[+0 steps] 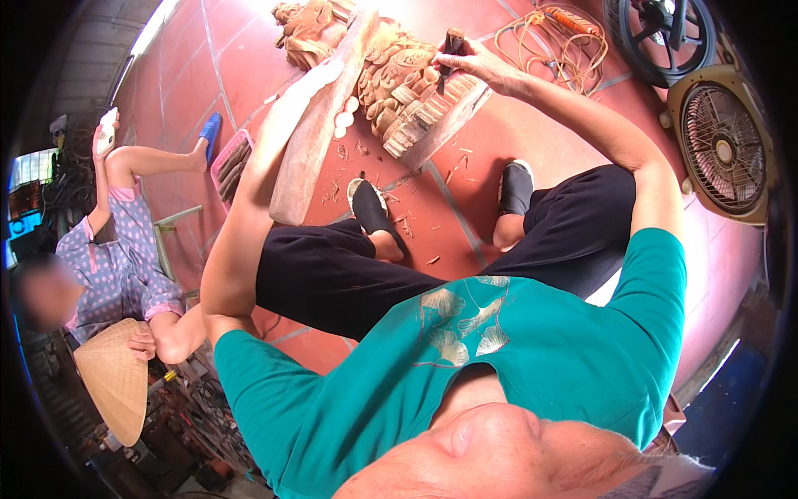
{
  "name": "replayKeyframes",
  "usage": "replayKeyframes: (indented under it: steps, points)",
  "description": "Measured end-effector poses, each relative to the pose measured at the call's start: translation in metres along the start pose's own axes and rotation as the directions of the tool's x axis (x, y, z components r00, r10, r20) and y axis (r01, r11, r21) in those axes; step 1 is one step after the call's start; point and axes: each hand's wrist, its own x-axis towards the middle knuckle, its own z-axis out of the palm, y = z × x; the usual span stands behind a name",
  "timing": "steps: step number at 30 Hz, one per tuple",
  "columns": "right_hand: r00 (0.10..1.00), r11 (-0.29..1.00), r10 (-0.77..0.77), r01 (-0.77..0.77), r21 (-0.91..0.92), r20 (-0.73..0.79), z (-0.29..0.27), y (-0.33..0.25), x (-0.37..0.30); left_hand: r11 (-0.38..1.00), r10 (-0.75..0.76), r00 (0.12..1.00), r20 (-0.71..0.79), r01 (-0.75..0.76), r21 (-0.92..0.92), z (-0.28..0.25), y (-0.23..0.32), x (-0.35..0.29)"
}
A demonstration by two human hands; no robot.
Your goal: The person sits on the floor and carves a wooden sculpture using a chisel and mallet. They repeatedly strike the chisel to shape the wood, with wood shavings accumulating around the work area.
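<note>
My left hand (314,87), bright in the light, is closed round a long, pale wooden board (301,170), its fingertips curled over the right edge. The board slants from near my knee up to the carving. A brown wood carving (403,79) with deep relief and a ridged end lies on the floor ahead of me. Over its right part, my right hand (482,66) grips a dark-handled chisel (452,43) held nearly upright. The chisel's lower tip is against or just above the carving; which one, I cannot tell.
Wood chips (407,224) litter the red tiles between my feet. A coiled orange hose (573,21), a wheel (665,33) and a box fan (723,145) stand right. At left, a seated person (125,241) holds a phone and a conical hat (116,378), near a pink basket (231,166).
</note>
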Motion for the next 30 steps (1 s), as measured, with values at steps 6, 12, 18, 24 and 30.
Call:
replayKeyframes:
  steps: [6, 12, 18, 24, 30]
  points:
    - [0.999, 0.999, -0.031, 0.032, -0.026, 0.044, -0.005, 0.003, 0.001, 0.975, 0.058, 0.993, 0.105, -0.079, 0.207, 0.003, 0.006, 0.006]
    - [0.998, 0.998, -0.060, 0.060, -0.016, 0.010, 0.005, 0.008, 0.006, 0.641, 0.442, 0.884, 0.155, -0.432, 0.634, 0.019, -0.005, 0.026]
    - [0.995, 0.997, -0.076, 0.074, -0.035, -0.065, -0.010, 0.016, -0.008, 0.206, 0.751, 0.531, 0.392, -0.754, 0.624, 0.045, 0.002, 0.066]
    - [0.995, 0.989, -0.097, 0.098, -0.112, 0.009, 0.014, 0.009, 0.006, 0.114, 0.463, 0.840, 0.282, -0.372, 0.921, 0.054, -0.003, 0.054]
    - [1.000, 0.992, -0.005, 0.003, -0.123, -0.020, 0.007, 0.007, 0.001, 0.272, 0.551, 0.776, 0.307, -0.514, 0.814, 0.047, 0.004, 0.065]
